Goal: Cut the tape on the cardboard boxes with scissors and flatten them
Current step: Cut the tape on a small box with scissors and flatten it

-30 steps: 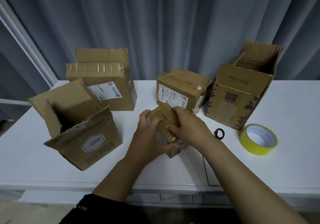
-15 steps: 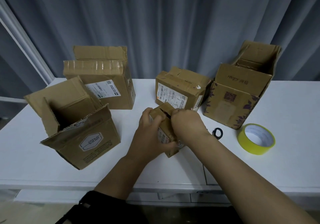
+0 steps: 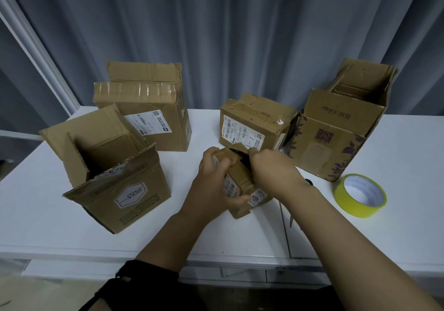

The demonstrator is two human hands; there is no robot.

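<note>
**Flap comes up on the small box**

The small box (image 3: 242,186) sits at the front middle of the desk (image 3: 48,214), tilted between both hands. The top is opening! A second ago both hands lay over a closed lid; half a second ago the right one bunched at the seam. Now a flap (image 3: 237,148) stands up and a dark gap shows beneath it.

The left hand (image 3: 211,181) wraps the box's left side, thumb across the near face, fingers hooked over the far top edge. The right hand (image 3: 271,174) is curled tight at the flap, apparently pulling it back.

By my reading the top seam has given way, so this box is headed for flattening, though it is still fully box-shaped.

The scissors (image 3: 308,181) lie on the desk, in neither hand. The right forearm covers all but a handle loop and a sliver of blade. The right fingertips are hidden behind the hand, and I cannot tell whether the box's underside is taped.

Further out, the left box (image 3: 115,178) and right box (image 3: 336,137) gape open. The rear box (image 3: 144,118) and middle box (image 3: 254,123) also stand unflattened. A yellow tape roll (image 3: 355,211) lies far right.
</note>
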